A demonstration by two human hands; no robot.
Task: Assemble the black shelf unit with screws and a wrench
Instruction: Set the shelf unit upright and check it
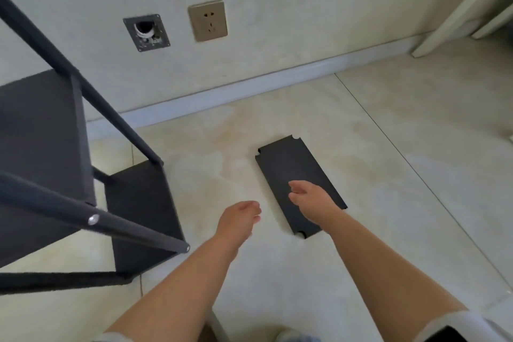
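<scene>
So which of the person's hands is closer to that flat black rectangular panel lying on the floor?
Right. The right hand reaches out over the flat black rectangular panel, overlapping it in view; contact is unclear. The left hand hangs over bare floor beside the panel's left edge.

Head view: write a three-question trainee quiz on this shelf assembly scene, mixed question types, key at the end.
1. True or false: the loose black panel lies flat on the floor tiles.
2. Which hand reaches over that panel? A) left hand B) right hand
3. Fill in: the part-built shelf frame stands to the person's ____.

Key: 1 true; 2 B; 3 left.
</scene>
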